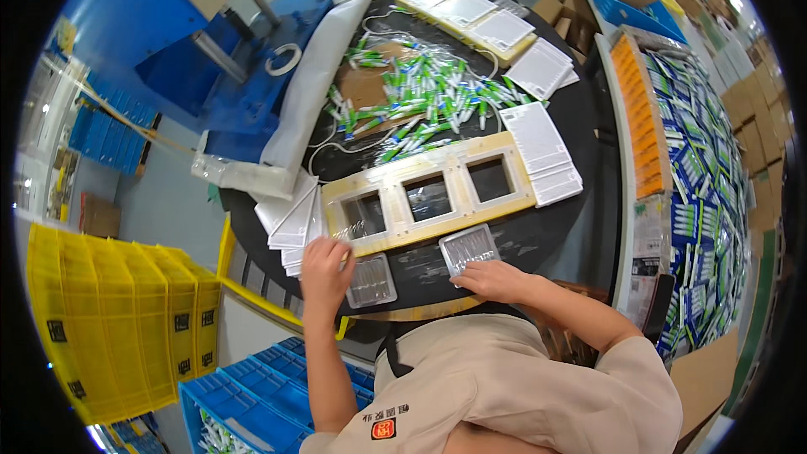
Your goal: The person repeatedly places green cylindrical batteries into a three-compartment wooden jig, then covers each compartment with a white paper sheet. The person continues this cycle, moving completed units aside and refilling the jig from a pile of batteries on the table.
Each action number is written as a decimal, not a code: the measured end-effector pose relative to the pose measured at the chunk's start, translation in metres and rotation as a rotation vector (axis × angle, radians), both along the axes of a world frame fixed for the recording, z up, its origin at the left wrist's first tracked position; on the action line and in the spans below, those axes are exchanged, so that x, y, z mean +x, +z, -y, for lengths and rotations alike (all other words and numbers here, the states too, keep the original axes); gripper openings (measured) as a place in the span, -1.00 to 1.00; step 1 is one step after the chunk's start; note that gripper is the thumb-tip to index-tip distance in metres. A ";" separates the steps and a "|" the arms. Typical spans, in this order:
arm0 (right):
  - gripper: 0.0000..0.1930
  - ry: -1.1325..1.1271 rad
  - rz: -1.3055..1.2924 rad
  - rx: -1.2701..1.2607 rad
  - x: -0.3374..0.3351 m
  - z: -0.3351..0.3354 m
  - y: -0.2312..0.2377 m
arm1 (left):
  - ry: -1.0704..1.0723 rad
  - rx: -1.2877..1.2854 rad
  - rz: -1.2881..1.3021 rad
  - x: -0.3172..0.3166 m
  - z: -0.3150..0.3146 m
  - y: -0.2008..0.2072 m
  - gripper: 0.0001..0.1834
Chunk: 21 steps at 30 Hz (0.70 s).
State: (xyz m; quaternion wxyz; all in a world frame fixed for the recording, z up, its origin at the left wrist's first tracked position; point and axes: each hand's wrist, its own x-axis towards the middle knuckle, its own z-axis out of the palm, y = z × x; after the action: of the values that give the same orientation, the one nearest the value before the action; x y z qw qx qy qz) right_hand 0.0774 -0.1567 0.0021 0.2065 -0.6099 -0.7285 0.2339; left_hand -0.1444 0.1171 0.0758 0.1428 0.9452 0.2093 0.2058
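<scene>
A yellow-edged white frame [471, 158] with three square openings lies across the near part of the round black table. My left hand [326, 267] is at its near left corner, fingers curled; anything they pinch is hidden. Something clear and shiny shows in the frame's left opening. Close by my left hand, a clear plastic blister tray [371, 282] lies on the table. My right hand [489, 279] has its fingertips closed on the near edge of another clear blister tray [467, 245], below the frame's right side.
Green-and-white tubes [429, 88] are heaped behind the frame. White cards lie in stacks at the right [542, 155] and left [290, 219]. A second frame [466, 17] holds cards farther back. A blue machine [244, 92] stands left; packed cards [693, 202] fill a container at right.
</scene>
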 end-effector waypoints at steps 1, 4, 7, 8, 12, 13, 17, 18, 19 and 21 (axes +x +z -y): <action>-0.63 -0.010 -0.038 -0.062 0.001 -0.002 0.004 | -0.063 0.054 -0.020 0.015 -0.010 -0.012 -0.89; -0.62 0.030 -0.039 -0.113 0.003 -0.008 0.012 | -0.158 -0.008 -0.177 0.037 -0.024 -0.050 -0.92; -0.63 0.113 0.085 -0.146 0.002 -0.012 0.010 | -0.166 -0.033 -0.153 0.036 -0.033 -0.069 -0.94; -0.64 0.089 0.032 -0.010 0.000 -0.013 0.006 | -0.140 -0.075 -0.149 0.034 -0.032 -0.070 -0.95; -0.71 -0.055 -0.005 0.107 -0.012 -0.011 -0.009 | -0.230 0.162 -0.262 0.032 -0.032 -0.064 -0.93; -0.71 -0.096 0.007 0.119 -0.014 -0.010 -0.012 | -0.242 0.226 -0.265 0.034 -0.032 -0.062 -0.89; -0.77 -0.135 0.148 0.185 -0.022 -0.008 -0.011 | -0.223 0.152 -0.404 0.036 -0.031 -0.058 -0.85; -0.78 -0.122 0.195 0.208 -0.022 -0.008 -0.006 | -0.198 0.104 -0.374 0.034 -0.029 -0.056 -0.84; -0.79 -0.144 0.151 0.243 -0.022 -0.008 0.000 | -0.162 0.045 -0.383 0.033 -0.026 -0.053 -0.83; -0.80 -0.285 -0.005 0.344 -0.018 -0.012 0.018 | -0.115 0.087 -0.181 0.031 -0.010 -0.048 -0.77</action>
State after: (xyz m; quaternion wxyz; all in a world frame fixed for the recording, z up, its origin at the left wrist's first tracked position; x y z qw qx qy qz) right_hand 0.0591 -0.1451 0.0198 0.3404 -0.6619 -0.6635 0.0761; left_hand -0.1136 0.1272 0.0278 0.0939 0.9756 0.1578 0.1200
